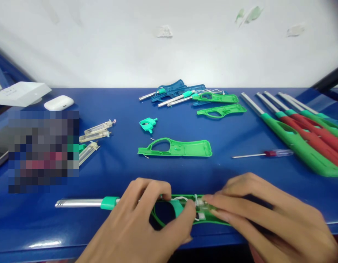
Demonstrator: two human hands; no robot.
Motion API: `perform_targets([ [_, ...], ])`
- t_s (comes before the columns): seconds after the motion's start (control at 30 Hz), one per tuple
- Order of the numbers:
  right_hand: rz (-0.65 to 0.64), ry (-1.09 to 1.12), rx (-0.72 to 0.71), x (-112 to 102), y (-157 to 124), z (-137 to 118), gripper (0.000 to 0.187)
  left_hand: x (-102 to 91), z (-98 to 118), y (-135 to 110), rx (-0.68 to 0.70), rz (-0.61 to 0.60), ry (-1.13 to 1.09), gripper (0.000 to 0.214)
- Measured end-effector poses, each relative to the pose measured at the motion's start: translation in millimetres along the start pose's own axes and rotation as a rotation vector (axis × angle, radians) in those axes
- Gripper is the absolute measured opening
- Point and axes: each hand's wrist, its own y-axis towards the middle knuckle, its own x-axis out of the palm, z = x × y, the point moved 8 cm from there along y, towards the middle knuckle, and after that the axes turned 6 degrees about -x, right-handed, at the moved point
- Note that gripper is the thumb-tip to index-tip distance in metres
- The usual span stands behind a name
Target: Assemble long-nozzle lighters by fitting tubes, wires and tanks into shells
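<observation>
A half-open green gas lighter (169, 212) lies along the near edge of the blue table (185, 175), its metal nozzle (78, 203) pointing left. My left hand (141, 223) curls over the trigger loop, thumb and fingers pinched on the body. My right hand (267, 215) lies over the rear of the lighter, fingertips pressing on the white wire and small parts inside. A loose green shell half (175, 148) rests just beyond, with a teal trigger piece (148, 124) behind it.
A red-handled screwdriver (264, 154) lies to the right. Several assembled green and red lighters (308, 131) sit at far right. Blue and green lighter parts (190, 96) are at the back. Clear gas tubes (96, 135), an earbud case (58, 102) and a white box (21, 93) are at left.
</observation>
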Motion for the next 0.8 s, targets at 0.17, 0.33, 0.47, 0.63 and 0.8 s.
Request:
perform_targets([
  [0.17, 0.036, -0.097, -0.037, 3, 10, -6, 0.028, 3.7, -3, 1, -0.036, -0.015, -0.02, 0.035],
  [0.33, 0.012, -0.13, -0.043, 4, -4, -6, 0.029, 6.0, -1, -7, 0.001, 0.001, 0.072, 0.046],
  [0.47, -0.009, -0.167, -0.074, 2, -12, -6, 0.038, 0.4, 0, -2, 0.002, 0.041, 0.101, 0.043],
  [0.63, 0.02, -0.204, -0.104, 5, -15, -13, 0.035, -6.2, 6, 1, 0.026, 0.092, 0.185, 0.04],
  [0.8, 0.037, -0.164, -0.107, 8, -17, -15, 0.035, 0.2, 6, -6, 0.03, 0.048, 0.225, 0.044],
])
